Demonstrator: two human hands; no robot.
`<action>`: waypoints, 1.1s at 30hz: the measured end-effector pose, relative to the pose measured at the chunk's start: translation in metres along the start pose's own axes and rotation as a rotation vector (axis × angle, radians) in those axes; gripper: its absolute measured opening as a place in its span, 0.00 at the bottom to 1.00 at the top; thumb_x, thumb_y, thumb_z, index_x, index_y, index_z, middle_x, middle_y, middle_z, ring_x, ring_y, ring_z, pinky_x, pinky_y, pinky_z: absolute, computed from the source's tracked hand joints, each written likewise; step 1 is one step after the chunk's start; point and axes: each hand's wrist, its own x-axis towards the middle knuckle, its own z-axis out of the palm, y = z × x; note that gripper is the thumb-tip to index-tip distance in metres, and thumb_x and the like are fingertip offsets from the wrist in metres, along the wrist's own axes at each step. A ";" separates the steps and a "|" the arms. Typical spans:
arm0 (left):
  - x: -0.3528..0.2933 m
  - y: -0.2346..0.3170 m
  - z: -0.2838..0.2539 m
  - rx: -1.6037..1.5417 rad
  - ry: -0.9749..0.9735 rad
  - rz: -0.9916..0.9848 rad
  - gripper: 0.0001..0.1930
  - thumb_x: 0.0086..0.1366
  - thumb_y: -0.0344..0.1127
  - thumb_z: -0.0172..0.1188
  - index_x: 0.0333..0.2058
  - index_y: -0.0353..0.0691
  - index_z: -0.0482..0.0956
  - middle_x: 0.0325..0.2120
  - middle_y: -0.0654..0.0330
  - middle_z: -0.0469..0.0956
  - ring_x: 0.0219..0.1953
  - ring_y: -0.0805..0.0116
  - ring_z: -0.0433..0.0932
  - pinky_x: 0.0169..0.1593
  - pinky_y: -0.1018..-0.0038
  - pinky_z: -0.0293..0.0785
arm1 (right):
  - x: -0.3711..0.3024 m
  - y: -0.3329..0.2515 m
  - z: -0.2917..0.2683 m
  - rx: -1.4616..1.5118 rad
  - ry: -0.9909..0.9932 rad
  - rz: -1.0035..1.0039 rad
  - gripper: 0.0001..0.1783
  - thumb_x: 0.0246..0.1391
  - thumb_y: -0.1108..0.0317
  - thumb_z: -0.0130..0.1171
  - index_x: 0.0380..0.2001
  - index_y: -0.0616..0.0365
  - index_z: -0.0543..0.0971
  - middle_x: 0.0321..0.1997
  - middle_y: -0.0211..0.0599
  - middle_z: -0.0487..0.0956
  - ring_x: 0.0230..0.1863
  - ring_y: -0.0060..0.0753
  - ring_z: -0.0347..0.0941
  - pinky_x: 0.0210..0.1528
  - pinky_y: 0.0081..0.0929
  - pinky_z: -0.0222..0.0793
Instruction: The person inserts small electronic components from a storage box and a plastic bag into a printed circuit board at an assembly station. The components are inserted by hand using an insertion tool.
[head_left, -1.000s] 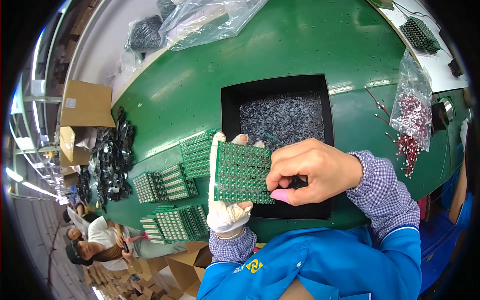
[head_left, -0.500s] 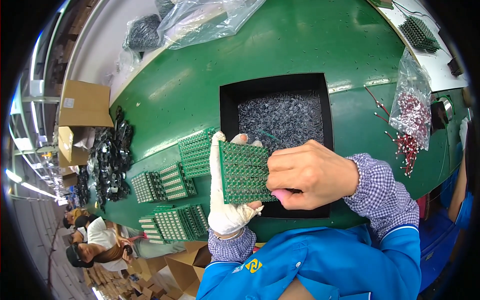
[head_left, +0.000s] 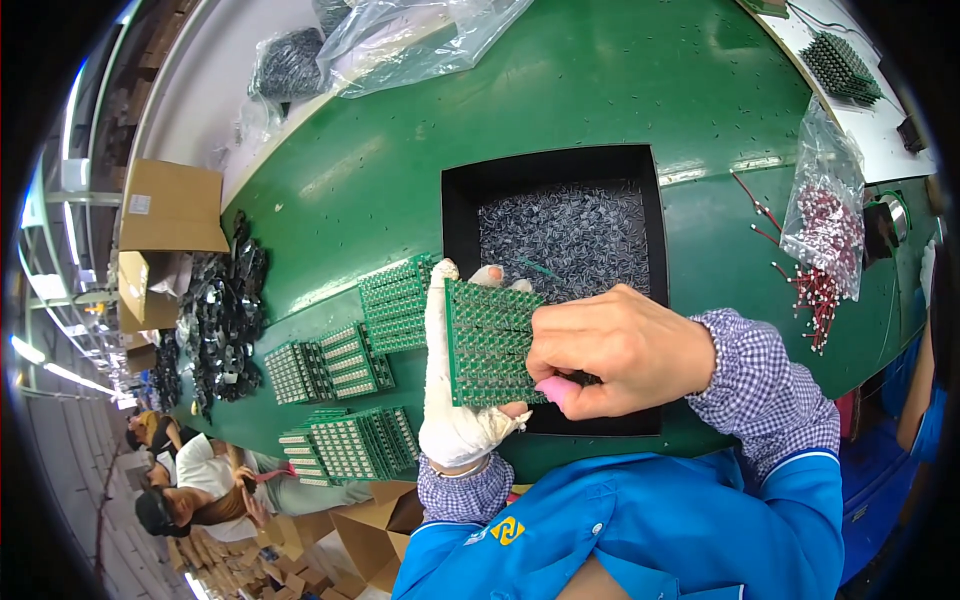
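My left hand (head_left: 445,425), in a worn white glove with bare fingertips, grips a green circuit board panel (head_left: 490,345) by its edges. Rows of small parts cover the panel, which is held up over the left side of a black tray (head_left: 655,220). Against the panel's right side, my right hand (head_left: 610,350) is closed, a pink cover on one fingertip. Whatever lies between its fingers is hidden. Many small dark pieces (head_left: 565,235) fill the tray, with a thin green strip among them.
Stacked green panels (head_left: 355,445) stand left of my left hand. Farther left are black bundled parts (head_left: 225,320) and a cardboard box (head_left: 172,205). Red-and-white wire leads (head_left: 820,300) lie at the right beside a clear bag (head_left: 825,180). Small pieces are scattered on the green table (head_left: 560,90).
The panel and my left hand have shifted very slightly right. My right hand's fingers have moved a little at the panel's right side, still closed.
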 end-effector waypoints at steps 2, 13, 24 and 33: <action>-0.001 0.000 -0.001 -0.023 -0.019 -0.009 0.70 0.35 0.32 0.80 0.69 0.48 0.35 0.64 0.54 0.56 0.63 0.53 0.62 0.65 0.61 0.62 | 0.001 -0.005 -0.003 0.077 -0.011 0.070 0.10 0.36 0.81 0.63 0.26 0.57 0.76 0.25 0.32 0.74 0.21 0.27 0.68 0.21 0.23 0.62; 0.000 -0.002 -0.001 0.088 -0.030 -0.003 0.69 0.34 0.36 0.81 0.69 0.49 0.37 0.63 0.53 0.57 0.63 0.53 0.62 0.64 0.61 0.63 | -0.001 0.004 0.004 0.034 -0.016 -0.039 0.09 0.39 0.80 0.64 0.26 0.58 0.76 0.24 0.30 0.73 0.20 0.27 0.66 0.21 0.22 0.62; 0.000 -0.001 0.001 0.075 -0.022 -0.044 0.70 0.33 0.38 0.81 0.69 0.49 0.37 0.62 0.52 0.57 0.63 0.53 0.62 0.63 0.61 0.62 | 0.001 0.001 -0.003 0.236 -0.014 0.061 0.08 0.41 0.80 0.63 0.26 0.58 0.75 0.24 0.30 0.73 0.20 0.27 0.65 0.21 0.22 0.61; 0.001 -0.001 0.000 0.234 -0.071 -0.025 0.69 0.34 0.36 0.80 0.69 0.50 0.37 0.62 0.53 0.58 0.62 0.53 0.63 0.63 0.62 0.64 | 0.002 -0.004 0.004 -0.144 -0.002 -0.013 0.09 0.39 0.81 0.62 0.24 0.57 0.75 0.22 0.29 0.71 0.19 0.26 0.64 0.21 0.22 0.61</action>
